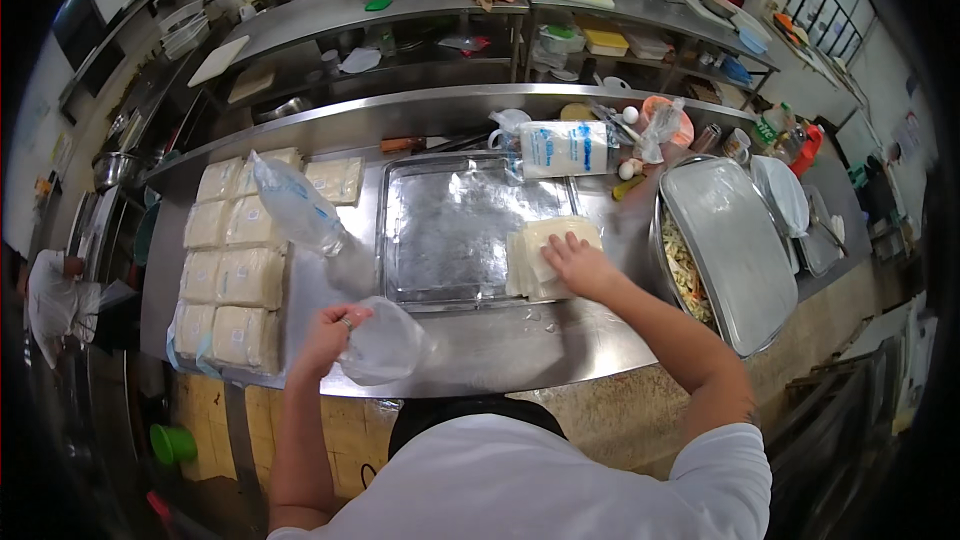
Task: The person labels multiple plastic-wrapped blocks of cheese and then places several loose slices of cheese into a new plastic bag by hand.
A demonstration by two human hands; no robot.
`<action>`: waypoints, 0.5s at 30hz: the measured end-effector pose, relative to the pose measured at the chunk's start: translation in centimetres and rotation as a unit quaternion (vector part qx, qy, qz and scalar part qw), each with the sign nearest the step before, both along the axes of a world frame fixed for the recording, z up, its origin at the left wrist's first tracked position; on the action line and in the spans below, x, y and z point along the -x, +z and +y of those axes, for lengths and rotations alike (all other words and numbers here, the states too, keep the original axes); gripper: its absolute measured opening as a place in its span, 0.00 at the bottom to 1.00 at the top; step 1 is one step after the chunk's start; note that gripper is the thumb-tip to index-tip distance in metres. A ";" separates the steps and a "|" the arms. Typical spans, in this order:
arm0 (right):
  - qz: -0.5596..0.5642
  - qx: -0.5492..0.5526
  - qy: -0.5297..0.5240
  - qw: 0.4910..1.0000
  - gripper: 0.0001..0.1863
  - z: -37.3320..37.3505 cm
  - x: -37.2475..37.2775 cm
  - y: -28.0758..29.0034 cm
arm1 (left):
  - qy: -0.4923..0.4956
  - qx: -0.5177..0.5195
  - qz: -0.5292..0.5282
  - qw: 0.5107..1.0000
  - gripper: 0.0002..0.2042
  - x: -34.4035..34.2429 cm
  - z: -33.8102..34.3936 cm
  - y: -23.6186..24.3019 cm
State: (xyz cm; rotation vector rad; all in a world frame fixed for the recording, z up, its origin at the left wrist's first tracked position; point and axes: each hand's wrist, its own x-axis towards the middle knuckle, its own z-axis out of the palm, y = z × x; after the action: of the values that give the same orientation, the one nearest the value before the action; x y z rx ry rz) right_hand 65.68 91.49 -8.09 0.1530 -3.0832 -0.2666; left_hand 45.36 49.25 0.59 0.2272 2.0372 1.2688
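Note:
My left hand [332, 338] is closed on a clear plastic bag [388, 352], which hangs with its mouth spread over the counter's near edge. Fingers apart, my right hand [577, 262] lies flat on a stack of thin, pale square wrappers [532, 252]. That stack overlaps the right part of a shallow metal tray [455, 230], whose bottom looks wet and shiny. Left of the tray, packed stacks of similar wrappers [245, 278] sit in rows. A second clear bag with blue print [297, 202] stands partly upright beside them.
A large metal pan of shredded vegetables [682, 275] is at the right, partly covered by a metal tray [730, 245]. Along the far side lie a blue-printed white package [565, 148], an egg [630, 115] and a wooden-handled knife [402, 144]. A person [58, 300] stands far left.

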 end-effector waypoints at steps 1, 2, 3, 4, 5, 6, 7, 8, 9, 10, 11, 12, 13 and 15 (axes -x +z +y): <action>0.002 0.001 0.006 1.000 0.26 0.9 0.8 1.1 | 0.023 0.005 0.016 1.000 0.10 0.4 -0.9 0.2; -0.039 0.174 -0.065 0.982 0.24 2.1 1.6 2.3 | 0.042 -0.016 0.030 0.999 0.10 1.2 -2.1 -0.6; -0.080 0.340 -0.133 0.928 0.21 3.3 2.4 3.7 | 0.045 -0.016 0.031 0.998 0.10 1.7 -2.7 -0.4; -0.066 0.386 -0.163 0.905 0.20 4.5 3.0 4.9 | 0.061 -0.007 0.048 0.997 0.10 2.1 -3.3 -0.2; -0.050 0.431 -0.196 0.880 0.18 5.9 3.1 5.9 | 0.072 0.000 0.063 0.995 0.10 2.7 -3.7 0.0; -0.014 0.512 -0.221 0.830 0.18 7.9 2.4 5.9 | 0.082 0.007 0.061 0.995 0.10 3.3 -3.9 -0.1; 0.020 0.588 -0.243 0.772 0.18 8.8 2.0 6.3 | 0.082 0.004 0.063 0.995 0.10 3.7 -4.3 -0.3; 0.024 0.586 -0.243 0.772 0.18 9.3 1.1 6.4 | 0.092 -0.011 0.083 0.992 0.10 4.2 -4.6 -0.5; 0.071 0.702 -0.233 0.669 0.20 8.7 0.8 7.5 | 0.111 -0.022 0.103 0.988 0.10 4.6 -5.5 -0.6; 0.116 0.799 -0.219 0.548 0.22 7.7 0.3 8.9 | 0.115 -0.023 0.105 0.988 0.10 5.0 -6.2 -0.7; 0.115 0.799 -0.216 0.549 0.22 6.0 -0.1 9.9 | 0.131 -0.017 0.113 0.985 0.11 5.5 -6.8 -0.6; 0.128 0.866 -0.198 0.441 0.24 3.7 -0.5 10.8 | 0.149 -0.010 0.120 0.982 0.11 6.0 -7.5 -0.6; 0.141 0.918 -0.176 0.325 0.26 1.7 -1.2 11.0 | 0.150 -0.012 0.121 0.981 0.11 6.7 -7.9 -0.8; 0.107 0.975 -0.068 0.184 0.28 -2.2 -1.8 7.7 | 0.181 -0.058 0.160 0.969 0.12 8.7 -8.7 -1.9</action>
State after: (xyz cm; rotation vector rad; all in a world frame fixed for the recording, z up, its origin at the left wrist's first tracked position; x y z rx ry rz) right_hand 67.52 89.26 -0.36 -0.2553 -0.7700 2.7175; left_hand 36.67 40.54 -1.31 0.1207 2.3573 1.6671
